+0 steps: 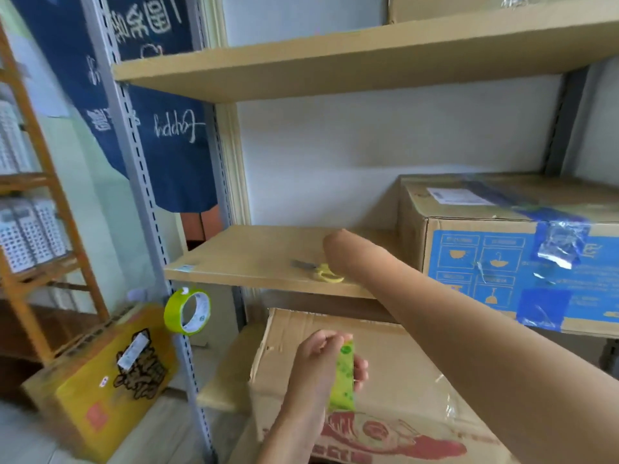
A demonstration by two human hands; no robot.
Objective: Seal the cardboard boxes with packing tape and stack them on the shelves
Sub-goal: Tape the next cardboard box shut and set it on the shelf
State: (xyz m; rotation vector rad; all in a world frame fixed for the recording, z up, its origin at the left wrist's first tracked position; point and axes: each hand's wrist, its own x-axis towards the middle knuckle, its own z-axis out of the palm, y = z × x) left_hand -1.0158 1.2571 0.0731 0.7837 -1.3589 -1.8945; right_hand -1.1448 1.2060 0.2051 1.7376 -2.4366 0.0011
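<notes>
Shelving: tan boards on grey slotted posts (144, 182) against a pale wall; middle shelf (254, 259) is mostly bare.
Open box: carton with red print (385, 390) sits below that shelf, top seam not yet taped.
Left hand (321, 366): fingers curled, pinching a cut strip of green tape (343, 380) upright over the carton, probably to keep it off itself.
Right hand (335, 246): reaches onto the shelf at the yellow scissors (323, 272); looks balled, but its fingers are hidden, so I cannot tell their state.
Tape roll (187, 311): hangs at the post, within reach.
Obstacles: sealed blue-printed box (509, 256) fills the shelf's right side; yellow box (100, 383) on the floor.
</notes>
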